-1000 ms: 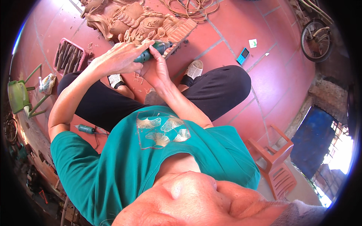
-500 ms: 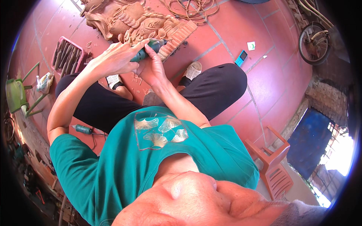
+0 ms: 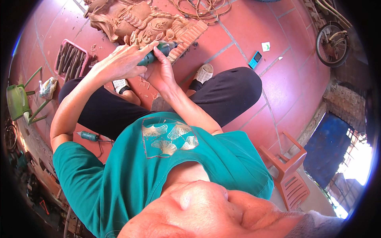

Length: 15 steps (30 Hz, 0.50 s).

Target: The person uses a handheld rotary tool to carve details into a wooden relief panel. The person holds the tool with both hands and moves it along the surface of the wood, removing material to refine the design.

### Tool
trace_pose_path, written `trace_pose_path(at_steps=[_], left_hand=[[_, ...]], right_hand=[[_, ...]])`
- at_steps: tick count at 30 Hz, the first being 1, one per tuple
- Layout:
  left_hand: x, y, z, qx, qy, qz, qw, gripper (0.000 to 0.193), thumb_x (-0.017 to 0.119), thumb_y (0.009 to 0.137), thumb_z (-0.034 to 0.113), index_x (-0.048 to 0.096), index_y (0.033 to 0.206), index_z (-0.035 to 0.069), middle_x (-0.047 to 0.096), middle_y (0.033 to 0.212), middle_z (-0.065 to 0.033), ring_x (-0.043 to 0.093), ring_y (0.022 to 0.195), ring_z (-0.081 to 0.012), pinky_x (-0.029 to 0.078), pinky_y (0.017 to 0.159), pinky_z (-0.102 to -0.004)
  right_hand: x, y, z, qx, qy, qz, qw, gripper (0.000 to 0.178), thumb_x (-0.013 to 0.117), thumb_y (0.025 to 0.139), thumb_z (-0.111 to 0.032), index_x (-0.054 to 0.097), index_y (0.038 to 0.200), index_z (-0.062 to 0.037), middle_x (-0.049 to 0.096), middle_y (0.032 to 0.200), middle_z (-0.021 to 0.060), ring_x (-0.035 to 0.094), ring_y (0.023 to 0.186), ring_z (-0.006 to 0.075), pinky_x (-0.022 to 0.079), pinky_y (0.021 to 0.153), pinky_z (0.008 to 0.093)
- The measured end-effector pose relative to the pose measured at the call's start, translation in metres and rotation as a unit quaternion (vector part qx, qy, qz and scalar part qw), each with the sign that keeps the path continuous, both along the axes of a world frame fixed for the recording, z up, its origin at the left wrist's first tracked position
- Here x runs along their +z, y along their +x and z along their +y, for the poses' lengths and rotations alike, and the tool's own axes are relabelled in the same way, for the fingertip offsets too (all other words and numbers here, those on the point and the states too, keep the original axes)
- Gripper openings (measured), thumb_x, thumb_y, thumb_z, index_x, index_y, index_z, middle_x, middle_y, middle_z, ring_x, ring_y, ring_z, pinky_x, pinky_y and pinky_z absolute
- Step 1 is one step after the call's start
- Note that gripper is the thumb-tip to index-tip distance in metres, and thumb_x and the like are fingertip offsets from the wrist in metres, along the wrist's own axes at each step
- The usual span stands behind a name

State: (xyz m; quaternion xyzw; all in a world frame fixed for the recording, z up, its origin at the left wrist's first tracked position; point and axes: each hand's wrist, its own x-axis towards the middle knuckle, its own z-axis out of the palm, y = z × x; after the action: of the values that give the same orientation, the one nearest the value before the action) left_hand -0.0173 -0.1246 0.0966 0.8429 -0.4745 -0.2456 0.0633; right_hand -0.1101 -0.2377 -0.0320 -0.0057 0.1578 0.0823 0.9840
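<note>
A green electric rotary grinder is held between both hands, its dark nose angled up and right toward the ridged edge of a brown wood carving. My left hand grips it from the left, with the index finger stretched along the body. From the right and below, my right hand closes around it, thumb lying over the housing. The grinder's tip looks to be at or very close to the carving's ridged border; contact is too small to tell. The palms hide part of the tool.
A pink basket of dark chisel-like tools stands left, near a green stool. A second green grinder lies by my left thigh. Rightward are a blue phone, a brown plastic chair and a wheel. Coiled hose lies beyond.
The grinder's nose has shifted very slightly to the right along the carving's edge. Both hands keep their hold, and the view has moved a touch.
</note>
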Motion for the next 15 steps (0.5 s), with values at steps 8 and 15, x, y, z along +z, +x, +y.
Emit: trace_pose_path(at_steps=[8,15], left_hand=[[0.003,0.001,-0.012,-0.008,0.041,0.042,0.998,0.088,0.068,0.082,0.020,0.030,0.161,0.016,0.065,0.110,-0.0267,0.064,0.103,-0.0413,0.048,0.093,-0.0490],[0.005,0.000,-0.014,-0.013,0.033,0.040,0.999,0.088,0.068,0.081,0.019,0.029,0.161,0.016,0.065,0.111,-0.0274,0.065,0.104,-0.0412,0.049,0.091,-0.0497]], right_hand=[[0.004,-0.007,-0.003,-0.014,-0.016,0.003,1.000,0.041,0.066,0.098,-0.036,0.055,0.133,-0.0162,0.062,0.133,0.0069,0.059,0.125,0.0266,0.050,0.102,0.0536],[0.003,-0.009,-0.005,-0.017,-0.017,0.014,1.000,0.041,0.066,0.098,-0.035,0.056,0.132,-0.0162,0.063,0.132,0.0064,0.061,0.123,0.0268,0.051,0.101,0.0540]])
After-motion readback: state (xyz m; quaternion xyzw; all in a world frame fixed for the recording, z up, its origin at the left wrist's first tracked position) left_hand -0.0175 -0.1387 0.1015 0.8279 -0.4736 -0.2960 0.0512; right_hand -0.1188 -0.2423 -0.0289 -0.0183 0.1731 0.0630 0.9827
